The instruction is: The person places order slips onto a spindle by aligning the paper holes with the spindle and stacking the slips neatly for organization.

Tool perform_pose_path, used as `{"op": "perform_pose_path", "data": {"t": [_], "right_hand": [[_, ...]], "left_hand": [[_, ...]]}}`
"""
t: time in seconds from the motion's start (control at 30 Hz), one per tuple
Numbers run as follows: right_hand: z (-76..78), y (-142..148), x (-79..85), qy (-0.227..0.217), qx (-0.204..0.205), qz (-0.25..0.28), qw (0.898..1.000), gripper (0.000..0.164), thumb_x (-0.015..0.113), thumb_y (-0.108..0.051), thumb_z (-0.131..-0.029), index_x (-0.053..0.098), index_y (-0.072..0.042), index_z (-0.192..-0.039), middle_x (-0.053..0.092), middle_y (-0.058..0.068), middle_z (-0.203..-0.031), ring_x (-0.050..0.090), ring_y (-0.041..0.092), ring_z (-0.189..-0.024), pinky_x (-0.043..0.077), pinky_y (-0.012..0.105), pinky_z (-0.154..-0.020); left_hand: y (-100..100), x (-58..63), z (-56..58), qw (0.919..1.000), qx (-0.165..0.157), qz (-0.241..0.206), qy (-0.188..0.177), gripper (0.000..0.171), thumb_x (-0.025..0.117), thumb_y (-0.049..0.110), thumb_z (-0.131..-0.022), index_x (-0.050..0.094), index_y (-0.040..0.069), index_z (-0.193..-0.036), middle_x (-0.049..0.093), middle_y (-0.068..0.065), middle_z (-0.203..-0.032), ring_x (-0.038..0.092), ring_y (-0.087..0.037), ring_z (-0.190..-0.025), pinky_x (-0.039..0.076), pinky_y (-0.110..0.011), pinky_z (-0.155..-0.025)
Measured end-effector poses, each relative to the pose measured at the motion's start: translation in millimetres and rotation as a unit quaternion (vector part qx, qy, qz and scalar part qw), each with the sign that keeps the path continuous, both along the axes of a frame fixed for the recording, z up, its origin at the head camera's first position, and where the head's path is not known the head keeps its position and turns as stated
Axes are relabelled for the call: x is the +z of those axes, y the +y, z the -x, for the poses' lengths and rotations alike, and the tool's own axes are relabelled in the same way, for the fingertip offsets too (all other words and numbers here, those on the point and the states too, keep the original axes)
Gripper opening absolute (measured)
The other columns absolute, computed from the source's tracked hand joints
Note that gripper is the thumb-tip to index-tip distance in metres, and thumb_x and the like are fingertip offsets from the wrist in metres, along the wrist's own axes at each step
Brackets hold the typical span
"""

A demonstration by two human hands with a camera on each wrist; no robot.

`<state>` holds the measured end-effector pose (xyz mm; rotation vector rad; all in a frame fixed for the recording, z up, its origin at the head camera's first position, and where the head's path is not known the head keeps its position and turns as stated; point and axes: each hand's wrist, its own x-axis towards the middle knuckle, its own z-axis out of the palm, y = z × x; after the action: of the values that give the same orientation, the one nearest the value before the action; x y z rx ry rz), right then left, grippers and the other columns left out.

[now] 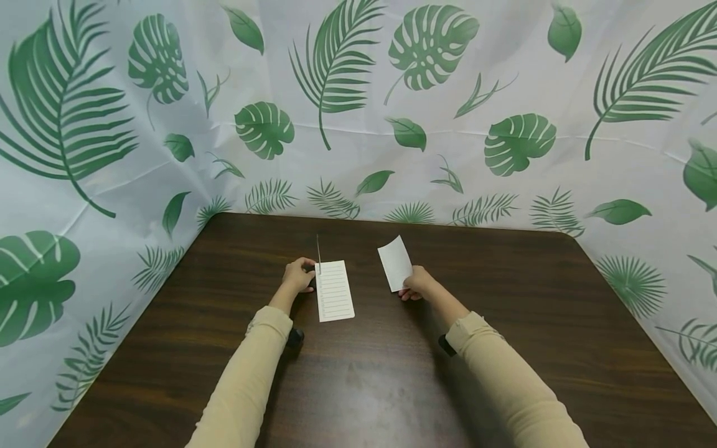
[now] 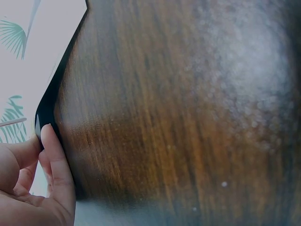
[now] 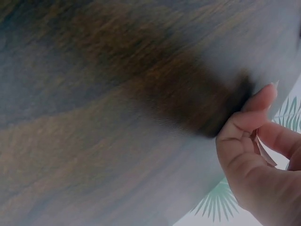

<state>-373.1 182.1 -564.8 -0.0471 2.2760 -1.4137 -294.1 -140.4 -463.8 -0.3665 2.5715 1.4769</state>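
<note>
In the head view my left hand (image 1: 299, 274) pinches the left edge of a lined white notepad (image 1: 335, 291). A thin strip (image 1: 318, 252), perhaps a ribbon or stick, sticks up at its top left corner. The left wrist view has the thumb and fingers (image 2: 57, 165) on the pad's dark edge (image 2: 46, 110). To the right, apart from the pad, my right hand (image 1: 417, 284) pinches the lower corner of a blank white sheet of paper (image 1: 395, 264), which stands tilted. From the right wrist only a sliver of the paper (image 3: 265, 153) shows between thumb and fingers.
Both hands are over a dark wood-grain table (image 1: 358, 386) with a glossy reflection near its front. Behind and at the sides hangs a white cloth (image 1: 347, 168) printed with green leaves, meeting the table's far edge. A dark band (image 1: 446, 345) shows by the right sleeve.
</note>
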Motion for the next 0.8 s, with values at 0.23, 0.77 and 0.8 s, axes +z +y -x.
{"op": "perform_pose_path", "data": {"t": [0.23,0.77,0.8], "right_hand": [[-34.9,-9.2,50.0,-0.046,-0.032,0.052,0.997,0.034,0.048,0.005,-0.088,0.039,0.007,-0.121,0.071,0.017,-0.079,0.068,0.016,-0.062,0.048,0.029,-0.055],[-85.4,-24.4,116.9,-0.02,-0.037,0.058,0.997,0.038,0.03,0.005,-0.092,0.031,0.013,-0.129,0.062,-0.004,-0.062,0.06,0.003,-0.055,0.042,0.019,-0.053],[-84.7,-25.2,117.2,-0.014,-0.034,0.06,0.998,0.038,0.03,0.005,-0.092,0.032,0.013,-0.129,0.062,-0.004,-0.062,0.06,0.003,-0.055,0.042,0.019,-0.053]], "left_hand": [[-0.1,-0.3,-1.1,1.0,0.002,-0.003,-0.001,0.029,0.053,0.006,-0.095,0.055,0.005,-0.124,0.049,-0.019,-0.105,0.051,-0.018,-0.069,0.053,-0.017,-0.048],[2.3,-1.7,-0.9,0.9999,0.004,0.004,0.009,0.027,0.054,0.005,-0.095,0.056,0.005,-0.122,0.048,-0.018,-0.101,0.053,-0.021,-0.07,0.056,-0.022,-0.052],[1.6,-2.7,0.9,0.9999,0.01,0.006,0.005,0.027,0.054,0.005,-0.095,0.056,0.005,-0.122,0.048,-0.018,-0.102,0.055,-0.022,-0.072,0.058,-0.025,-0.054]]}}
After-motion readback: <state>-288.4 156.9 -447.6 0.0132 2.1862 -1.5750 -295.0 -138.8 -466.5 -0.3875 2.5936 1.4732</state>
